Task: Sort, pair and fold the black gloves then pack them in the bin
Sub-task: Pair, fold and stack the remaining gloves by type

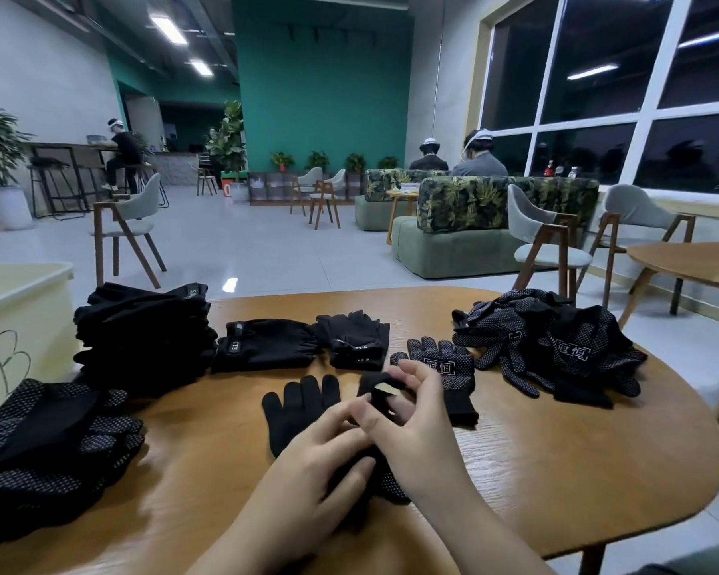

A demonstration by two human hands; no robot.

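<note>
A black knit glove (297, 412) lies flat at the middle of the wooden table (557, 450), fingers pointing away from me. My left hand (324, 454) presses on its cuff end. My right hand (407, 421) pinches the folded cuff of a second black glove (380, 388) just above it. A dotted glove with a white logo (449, 369) lies right behind my right hand. A loose heap of dotted gloves (557, 346) sits at the right. Folded fleece gloves (266, 344) lie in the middle back, and a tall stack of them (146, 329) at the left. Folded dotted gloves (50, 441) are piled at the near left.
A pale bin marked "B" (17, 325) stands off the table's left edge. Chairs, a second round table (690, 263) and sofas fill the room behind. Several people sit far off.
</note>
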